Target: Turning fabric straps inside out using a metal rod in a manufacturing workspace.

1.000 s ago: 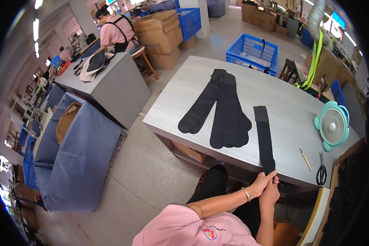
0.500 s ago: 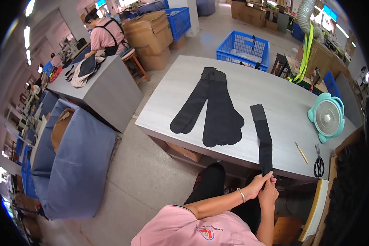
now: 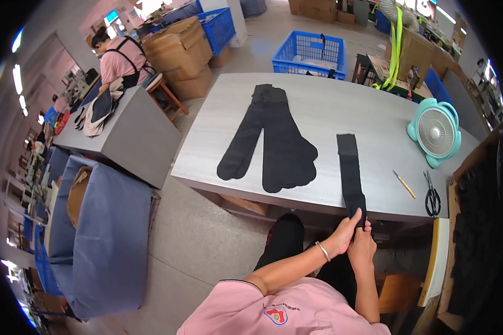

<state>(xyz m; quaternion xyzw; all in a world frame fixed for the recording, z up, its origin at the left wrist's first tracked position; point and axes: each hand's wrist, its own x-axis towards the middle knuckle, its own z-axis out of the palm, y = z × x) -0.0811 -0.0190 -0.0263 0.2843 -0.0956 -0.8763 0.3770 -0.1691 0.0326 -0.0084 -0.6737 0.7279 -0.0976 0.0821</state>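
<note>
A long black sock (image 3: 351,173) lies flat on the grey table, its ribbed cuff pointing away from me and its near end running over the front edge into my hands. My left hand (image 3: 343,234) is closed on that end, the thumb laid along the fabric. Close beside it, my right hand (image 3: 363,245) is also closed on the sock, and most of its fingers are hidden. To the left, several black socks (image 3: 288,148) are fanned out in two groups, their cuffs overlapping at the far end.
Black-handled scissors (image 3: 432,198) and a wooden-handled pointed tool (image 3: 405,186) lie at the table's right. Behind them stands a turquoise fan (image 3: 436,131). A carton of dark items (image 3: 475,240) is at far right. A blue crate (image 3: 310,67) stands beyond the table; a person (image 3: 120,64) sits at left.
The whole view has shifted. The held sock sits slightly farther right of the fanned socks, and my left thumb now lies farther up along it. Both hands remain on the sock.
</note>
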